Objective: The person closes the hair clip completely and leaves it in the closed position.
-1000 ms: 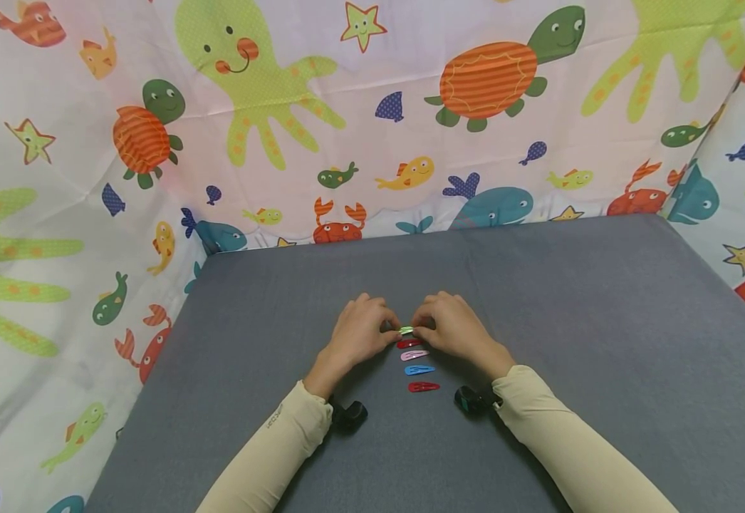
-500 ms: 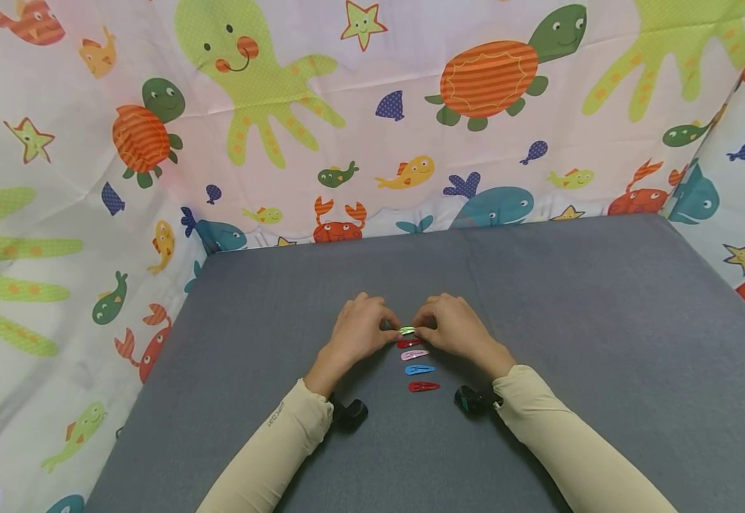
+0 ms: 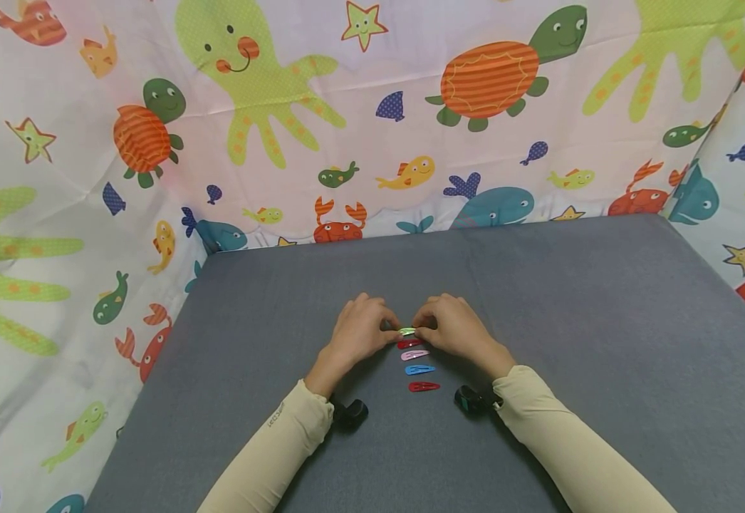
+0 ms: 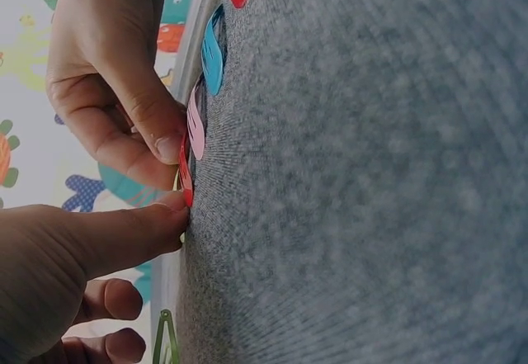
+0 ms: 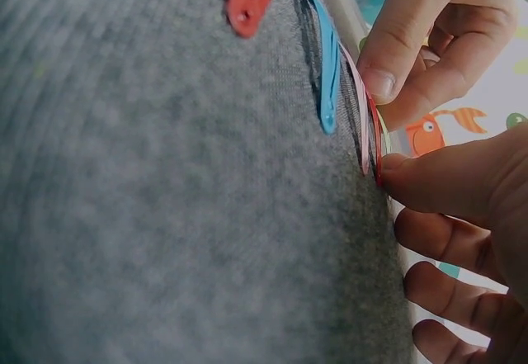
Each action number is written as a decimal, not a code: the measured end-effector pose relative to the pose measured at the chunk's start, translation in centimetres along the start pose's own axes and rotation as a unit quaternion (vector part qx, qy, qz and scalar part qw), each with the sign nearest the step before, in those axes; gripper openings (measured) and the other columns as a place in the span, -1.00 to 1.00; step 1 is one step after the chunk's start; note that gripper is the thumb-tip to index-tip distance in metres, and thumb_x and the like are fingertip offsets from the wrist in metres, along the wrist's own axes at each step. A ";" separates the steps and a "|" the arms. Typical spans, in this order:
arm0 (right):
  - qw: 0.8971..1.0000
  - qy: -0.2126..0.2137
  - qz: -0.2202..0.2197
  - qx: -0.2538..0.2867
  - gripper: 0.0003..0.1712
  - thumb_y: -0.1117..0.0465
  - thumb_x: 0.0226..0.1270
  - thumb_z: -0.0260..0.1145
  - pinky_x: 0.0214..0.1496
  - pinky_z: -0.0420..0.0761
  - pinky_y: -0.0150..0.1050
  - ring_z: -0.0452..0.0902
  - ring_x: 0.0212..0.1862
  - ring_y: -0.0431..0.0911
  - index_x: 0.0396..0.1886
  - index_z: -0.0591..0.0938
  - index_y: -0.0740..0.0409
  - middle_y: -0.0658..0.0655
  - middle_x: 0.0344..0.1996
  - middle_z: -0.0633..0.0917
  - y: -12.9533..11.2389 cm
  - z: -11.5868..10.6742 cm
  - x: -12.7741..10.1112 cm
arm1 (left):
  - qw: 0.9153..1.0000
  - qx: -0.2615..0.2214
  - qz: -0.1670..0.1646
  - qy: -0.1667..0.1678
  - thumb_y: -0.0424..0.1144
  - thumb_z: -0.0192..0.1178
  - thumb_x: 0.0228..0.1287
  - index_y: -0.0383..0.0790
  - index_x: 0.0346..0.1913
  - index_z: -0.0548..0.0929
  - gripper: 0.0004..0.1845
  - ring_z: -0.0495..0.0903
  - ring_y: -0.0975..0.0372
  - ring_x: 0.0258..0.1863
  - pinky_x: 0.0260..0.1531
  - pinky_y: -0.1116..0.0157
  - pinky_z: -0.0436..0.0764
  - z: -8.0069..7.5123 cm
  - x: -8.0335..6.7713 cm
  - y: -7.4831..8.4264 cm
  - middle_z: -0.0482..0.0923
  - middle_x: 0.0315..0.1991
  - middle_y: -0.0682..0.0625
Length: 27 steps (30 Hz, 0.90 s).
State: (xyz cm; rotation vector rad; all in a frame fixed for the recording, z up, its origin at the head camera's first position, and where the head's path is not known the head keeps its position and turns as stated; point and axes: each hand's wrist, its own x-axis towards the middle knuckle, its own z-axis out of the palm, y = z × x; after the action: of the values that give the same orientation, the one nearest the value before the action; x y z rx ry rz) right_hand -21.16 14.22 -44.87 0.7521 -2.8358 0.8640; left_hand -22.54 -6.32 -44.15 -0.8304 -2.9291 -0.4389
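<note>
A light green hair clip (image 3: 407, 331) lies at the far end of a column of snap hair clips on the grey cloth. My left hand (image 3: 361, 329) pinches its left end between thumb and forefinger, and my right hand (image 3: 454, 329) pinches the right end. Just nearer lie a red clip (image 3: 409, 343), a pink clip (image 3: 414, 355), a blue clip (image 3: 419, 370) and another red clip (image 3: 424, 387), spaced apart and roughly parallel. In the left wrist view a separate green clip (image 4: 165, 339) shows below my left fingers; the head view hides it.
Grey cloth (image 3: 571, 306) covers the table around the clips. A printed sea-animal curtain (image 3: 360, 142) hangs behind and along both sides. Black wrist cameras (image 3: 350, 415) hang below both cuffs, close to the nearer clips.
</note>
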 end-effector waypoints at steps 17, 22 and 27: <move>1.000 0.001 0.000 0.005 -0.93 0.18 0.22 0.51 -0.09 0.43 -0.01 0.60 -0.18 -0.06 -0.30 0.84 0.00 -0.07 -0.34 0.77 0.2 0.2 0.1 | 0.998 -0.052 -0.029 0.028 -0.10 0.51 0.17 0.05 -0.15 0.86 -0.81 0.36 0.23 -0.43 -0.38 0.27 0.28 -1.3 -0.6 -1.5 0.53 -0.51 0.13; 1.000 0.001 -0.002 0.003 -0.94 0.17 0.24 0.48 -0.07 0.44 -0.01 0.61 -0.16 -0.05 -0.30 0.84 -0.02 -0.08 -0.33 0.77 0.2 0.1 0.1 | 0.997 -0.050 -0.053 0.028 -0.10 0.52 0.16 0.02 -0.10 0.85 -0.76 0.36 0.22 -0.42 -0.38 0.26 0.27 -1.9 -0.8 -2.1 0.50 -0.51 0.12; 1.000 0.009 -0.004 -0.004 -0.93 0.16 0.26 0.47 -0.04 0.53 0.01 0.64 -0.18 -0.06 -0.30 0.82 0.00 -0.05 -0.34 0.77 0.1 0.1 0.3 | 0.997 -0.038 -0.061 0.035 -0.10 0.52 0.15 0.03 -0.09 0.84 -0.75 0.35 0.21 -0.43 -0.40 0.26 0.24 -1.9 -1.0 -2.6 0.47 -0.52 0.10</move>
State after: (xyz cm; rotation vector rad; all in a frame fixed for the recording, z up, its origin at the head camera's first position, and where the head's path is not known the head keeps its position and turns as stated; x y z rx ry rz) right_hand -21.47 14.13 -44.98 0.7498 -2.8176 0.8537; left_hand -23.07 -9.45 -43.16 -0.6322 -2.9239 -0.5799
